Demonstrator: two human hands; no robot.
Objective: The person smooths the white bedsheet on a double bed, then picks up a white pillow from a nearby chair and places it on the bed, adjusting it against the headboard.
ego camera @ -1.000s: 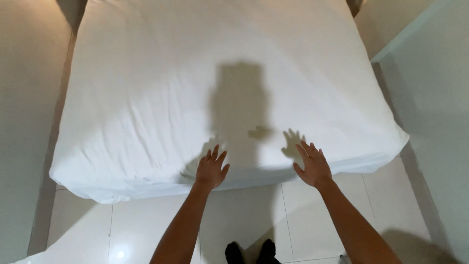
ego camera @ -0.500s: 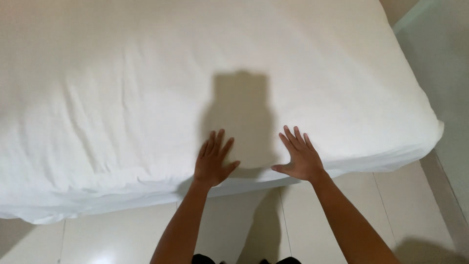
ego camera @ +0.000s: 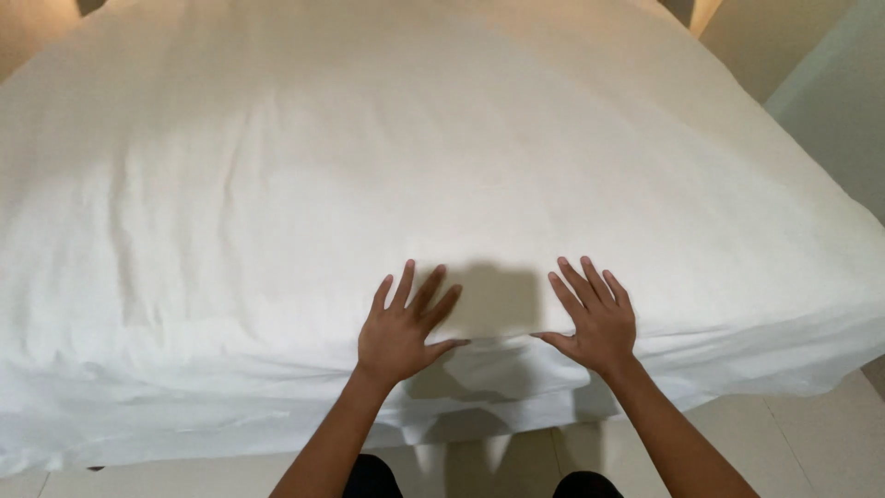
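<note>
Grip state: left hand [ego camera: 398,337] and right hand [ego camera: 597,325] spread flat, palms pressing the white sheet [ego camera: 442,184] at the bed's near edge. Risk: uneven pressure could bunch folds between the palms.

Bare forearms without sleeves, left grip [ego camera: 398,337], right grip [ego camera: 597,325], no rings, dark trousers

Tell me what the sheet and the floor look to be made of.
Sheet: white woven cloth, likely cotton or a blend, matte; it shows fine creases and drapes softly over the bed edge beneath both flat hands. Floor: pale glossy tile, probably ceramic, judging by straight grout lines and a faint sheen.
</note>
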